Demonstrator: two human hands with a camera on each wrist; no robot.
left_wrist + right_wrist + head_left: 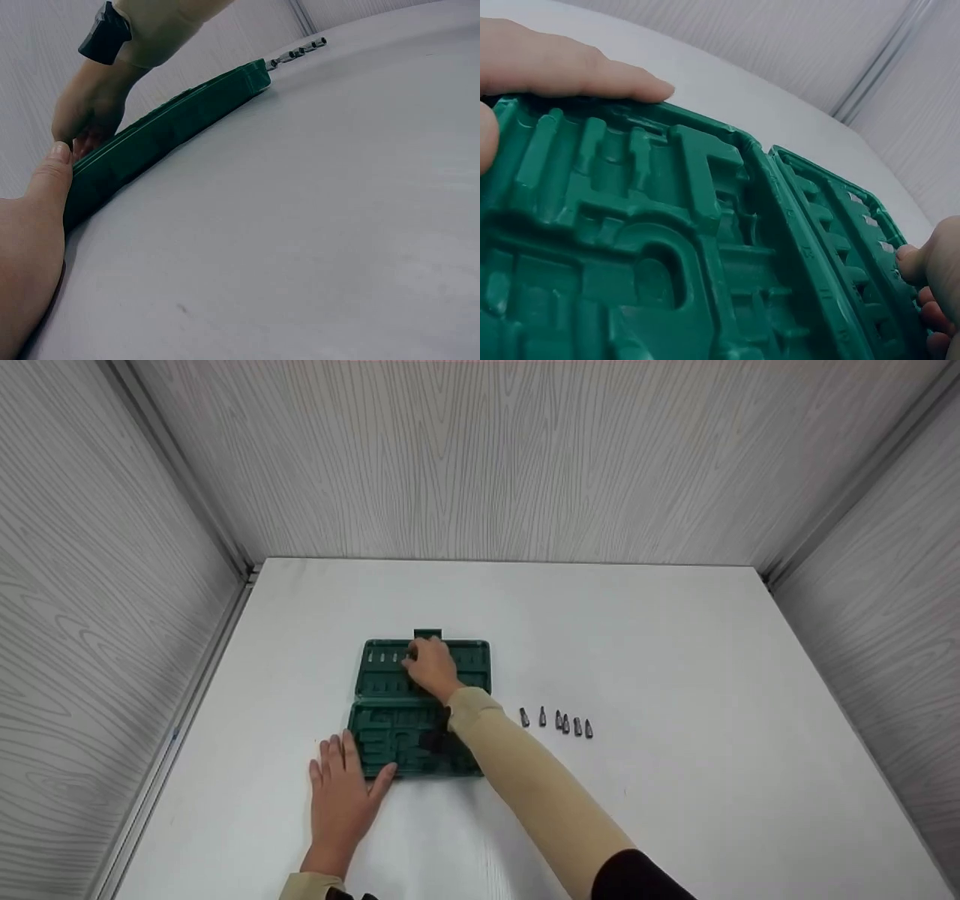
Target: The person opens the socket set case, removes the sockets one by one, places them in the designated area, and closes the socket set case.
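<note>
A green plastic tool case (375, 740) lies unfolded on the white table, moulded recesses in both halves. In the far half, three small silver screwdriver bits (871, 221) sit in a row of slots. My right hand (433, 666) reaches over the case and pinches a bit at the slot beside them; the fingers mostly hide it. My left hand (341, 795) rests at the near half's left corner, fingers straight along the side and thumb (52, 169) against the front edge. Several loose bits (565, 724) lie in a loose row right of the case.
A latch tab (427, 634) sticks out from the case's far edge. Wood-grained panels (480, 457) stand behind the table and on both sides. The right forearm, in a beige sleeve (525, 765), crosses above the case's right part and the table in front.
</note>
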